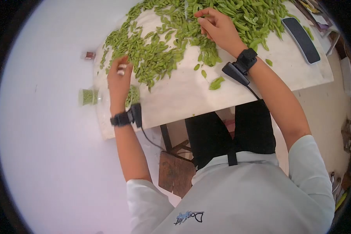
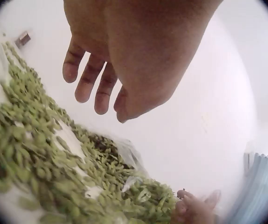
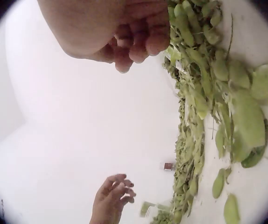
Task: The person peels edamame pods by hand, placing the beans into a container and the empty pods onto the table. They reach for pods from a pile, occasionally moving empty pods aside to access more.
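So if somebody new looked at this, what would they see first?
Probably the big spread of green pods on the pale table, with the left hand near its left side and the right hand at the far side. Next, maybe the long, dark, pale-edged object lying toward the table's right end.

Pods (image 1: 144, 50) lie across the far and middle parts of the surface (image 1: 171, 97), reaching from its left side towards the device (image 1: 301, 40) near the right edge. A container (image 1: 88, 97) sits by the left edge, with beans (image 1: 132, 95) just right of it. Before the surface, a stool (image 1: 177, 173) stands left of the person's legs (image 1: 253, 128).
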Demonstrator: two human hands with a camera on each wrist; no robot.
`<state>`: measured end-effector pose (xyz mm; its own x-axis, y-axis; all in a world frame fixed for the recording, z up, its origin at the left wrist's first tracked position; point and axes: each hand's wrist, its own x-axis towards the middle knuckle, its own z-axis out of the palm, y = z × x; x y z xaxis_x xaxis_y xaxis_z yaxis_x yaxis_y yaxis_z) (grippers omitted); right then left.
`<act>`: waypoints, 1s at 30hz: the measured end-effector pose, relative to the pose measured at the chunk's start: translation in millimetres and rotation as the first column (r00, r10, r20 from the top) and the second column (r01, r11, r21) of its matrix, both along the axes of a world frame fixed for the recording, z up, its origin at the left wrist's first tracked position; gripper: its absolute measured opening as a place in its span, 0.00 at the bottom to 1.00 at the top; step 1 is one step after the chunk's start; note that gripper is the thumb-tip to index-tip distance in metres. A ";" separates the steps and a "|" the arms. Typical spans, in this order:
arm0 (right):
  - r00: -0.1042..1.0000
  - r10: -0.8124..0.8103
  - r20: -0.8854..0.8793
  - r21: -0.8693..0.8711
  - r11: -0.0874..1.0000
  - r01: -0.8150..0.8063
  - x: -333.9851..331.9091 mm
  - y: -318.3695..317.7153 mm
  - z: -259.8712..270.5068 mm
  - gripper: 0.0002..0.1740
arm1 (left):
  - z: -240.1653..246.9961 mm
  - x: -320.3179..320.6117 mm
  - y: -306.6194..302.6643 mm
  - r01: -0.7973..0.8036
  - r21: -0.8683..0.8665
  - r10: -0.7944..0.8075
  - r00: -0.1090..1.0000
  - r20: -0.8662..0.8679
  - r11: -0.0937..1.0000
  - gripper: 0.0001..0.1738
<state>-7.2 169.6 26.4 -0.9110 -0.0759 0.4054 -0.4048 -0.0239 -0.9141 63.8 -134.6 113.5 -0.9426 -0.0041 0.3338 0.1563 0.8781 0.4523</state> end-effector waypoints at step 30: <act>0.969 0.218 0.114 0.084 0.970 -0.228 -0.5 -0.5 -0.9 0.18 | -38.3 -65.5 114.9 0.460 0.082 -0.433 0.873 -0.224 0.884 0.09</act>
<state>-7.7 169.2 25.5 -0.9030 -0.3155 0.2915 -0.3029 -0.0136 -0.9529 -1.8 -19.7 75.2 -0.7708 0.3465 0.5345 0.6136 0.6295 0.4767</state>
